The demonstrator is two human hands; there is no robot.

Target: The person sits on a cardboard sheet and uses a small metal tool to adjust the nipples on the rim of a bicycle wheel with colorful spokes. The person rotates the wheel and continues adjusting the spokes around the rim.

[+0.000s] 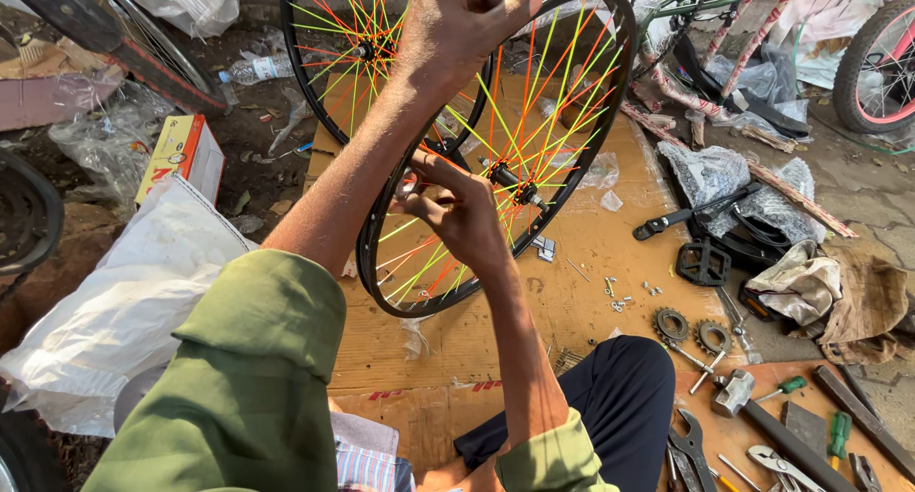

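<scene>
I see the left hand [457,20] closed over the top of the front bicycle wheel [600,101], fingers curled around the black rim, holding it upright on the cardboard sheet [572,292]. The right hand [457,211] sits inside the rim among the coloured spokes [562,82], fingertips drawn together beside the hub axle [510,179], seemingly pinching a spoke, though I cannot tell for sure. A second wheel [329,63] stands behind.

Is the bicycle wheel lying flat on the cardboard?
No: the bicycle wheel stands upright, with the left hand gripping the top of its rim and the right hand at the spokes.
</scene>
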